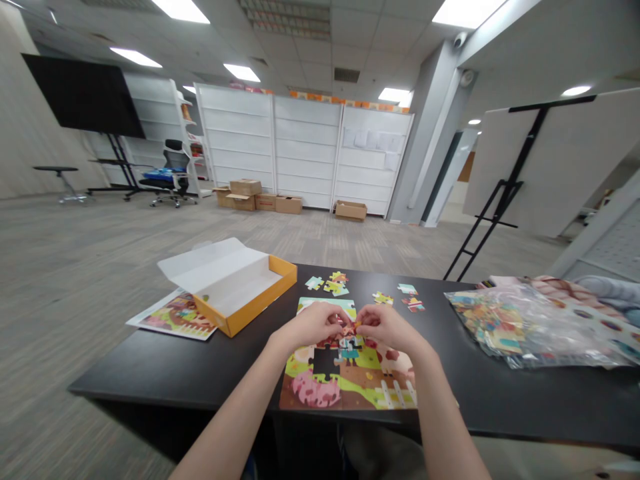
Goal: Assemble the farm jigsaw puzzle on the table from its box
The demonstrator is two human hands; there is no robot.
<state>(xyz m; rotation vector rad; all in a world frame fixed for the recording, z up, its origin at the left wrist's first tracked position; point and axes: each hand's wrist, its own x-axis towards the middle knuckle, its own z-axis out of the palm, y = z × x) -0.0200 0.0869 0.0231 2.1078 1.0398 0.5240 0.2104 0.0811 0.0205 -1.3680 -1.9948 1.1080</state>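
Note:
On the black table lies a partly joined jigsaw puzzle (367,380) showing a farm scene with a pink pig, a cow and a white fence. Both my hands are over its upper middle. My left hand (325,321) is closed, thumb and fingertips pinching at a small puzzle piece (349,331) with red on it. From the other side my right hand (383,327) closes its fingertips on the same spot. The fingers partly hide the piece. A dark gap (326,363) shows in the puzzle left of centre, below my left hand.
Loose puzzle pieces (336,285) lie beyond the puzzle, with several more pieces (413,304) to the right. An open yellow box (250,307) rests at the left on a picture sheet (173,317). Clear plastic bags (530,327) cover the table's right side.

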